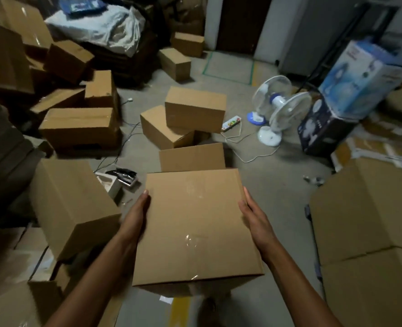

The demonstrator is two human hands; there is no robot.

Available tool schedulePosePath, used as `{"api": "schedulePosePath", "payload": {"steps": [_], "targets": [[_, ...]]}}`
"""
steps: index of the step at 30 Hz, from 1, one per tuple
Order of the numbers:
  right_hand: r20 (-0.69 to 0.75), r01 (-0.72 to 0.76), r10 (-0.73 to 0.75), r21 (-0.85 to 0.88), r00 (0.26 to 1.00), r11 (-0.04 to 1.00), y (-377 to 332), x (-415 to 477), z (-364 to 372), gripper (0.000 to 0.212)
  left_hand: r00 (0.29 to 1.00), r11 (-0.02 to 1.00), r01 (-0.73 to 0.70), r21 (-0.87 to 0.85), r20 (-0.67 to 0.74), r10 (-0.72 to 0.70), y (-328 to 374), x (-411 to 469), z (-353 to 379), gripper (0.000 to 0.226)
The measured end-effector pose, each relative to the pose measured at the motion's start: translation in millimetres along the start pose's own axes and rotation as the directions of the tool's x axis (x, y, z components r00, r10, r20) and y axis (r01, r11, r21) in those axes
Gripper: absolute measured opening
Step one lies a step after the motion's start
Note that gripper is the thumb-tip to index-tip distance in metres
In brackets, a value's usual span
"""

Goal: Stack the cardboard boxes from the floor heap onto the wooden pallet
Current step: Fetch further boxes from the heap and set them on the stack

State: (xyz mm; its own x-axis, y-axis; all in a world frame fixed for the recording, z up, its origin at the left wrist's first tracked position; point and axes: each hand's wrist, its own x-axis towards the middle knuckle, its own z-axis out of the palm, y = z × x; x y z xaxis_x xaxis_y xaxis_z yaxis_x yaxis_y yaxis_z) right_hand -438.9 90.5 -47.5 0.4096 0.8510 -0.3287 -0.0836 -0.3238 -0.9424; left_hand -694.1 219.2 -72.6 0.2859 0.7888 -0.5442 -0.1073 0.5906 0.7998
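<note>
Concrete floor [277, 190]: boxes [195, 107], fans [287, 114], probably cable [249, 159]

Roughly fourteen cardboard boxes [195, 109], two fans [272, 95], two printed cartons [362, 76], one power strip [230, 123].

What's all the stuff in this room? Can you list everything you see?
held cardboard box: one, brown, taped, lifted between the hands, foreground
loose cardboard boxes: at least ten, brown, scattered and heaped on the floor ahead and to the left
flattened cardboard: one big sheet, brown, floor at right
table fans: two, white with blue, floor at centre right
fan cartons: two, a blue-white one resting on a dark one, right of the fans
power strip: one, white, floor left of the fans
plastic-wrapped bundle: one, whitish, top left
left hand: one, fingers straight against the held box's left side
right hand: one, fingers straight against its right side
</note>
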Motion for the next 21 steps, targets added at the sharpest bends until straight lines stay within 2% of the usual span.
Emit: {"api": "schedulePosePath", "payload": {"steps": [8,11,13,15,17,19,21], "targets": [[-0.295,0.018,0.036,0.177,0.955,0.984,19.8,-144.8,-81.2,0.070,0.936,0.988,-0.054,0.144,0.352,0.000,-12.7,-63.1,102.9,0.031],[-0.396,0.077,0.004,0.189,0.918,0.979,28.8,-200.0,-112.2,0.066,0.906,0.972,-0.026,0.233,0.417,-0.076,-17.8,-84.1,141.9,0.049],[-0.461,0.120,-0.024,0.180,0.887,0.976,36.8,-236.4,-133.1,0.078,0.903,0.959,0.016,0.285,0.407,-0.136,-18.0,-90.5,165.4,0.073],[-0.505,0.152,-0.048,0.167,0.862,0.974,41.9,-274.0,-152.0,0.084,0.896,0.935,0.059,0.351,0.393,-0.205,-28.4,-83.1,190.9,0.087],[-0.545,0.176,-0.070,0.144,0.836,0.974,46.5,-311.9,-171.6,0.078,0.865,0.928,0.031,0.371,0.456,-0.211,-35.8,-96.7,219.9,0.095],[-0.563,0.208,-0.098,0.134,0.820,0.969,51.6,-349.9,-192.9,0.071,0.817,0.921,-0.002,0.389,0.532,-0.223,-34.4,-153.4,252.8,0.088],[-0.590,0.239,-0.125,0.120,0.798,0.963,58.2,-387.0,-217.3,0.068,0.783,0.902,-0.033,0.431,0.572,-0.245,-36.4,-211.0,282.1,0.061]]}}
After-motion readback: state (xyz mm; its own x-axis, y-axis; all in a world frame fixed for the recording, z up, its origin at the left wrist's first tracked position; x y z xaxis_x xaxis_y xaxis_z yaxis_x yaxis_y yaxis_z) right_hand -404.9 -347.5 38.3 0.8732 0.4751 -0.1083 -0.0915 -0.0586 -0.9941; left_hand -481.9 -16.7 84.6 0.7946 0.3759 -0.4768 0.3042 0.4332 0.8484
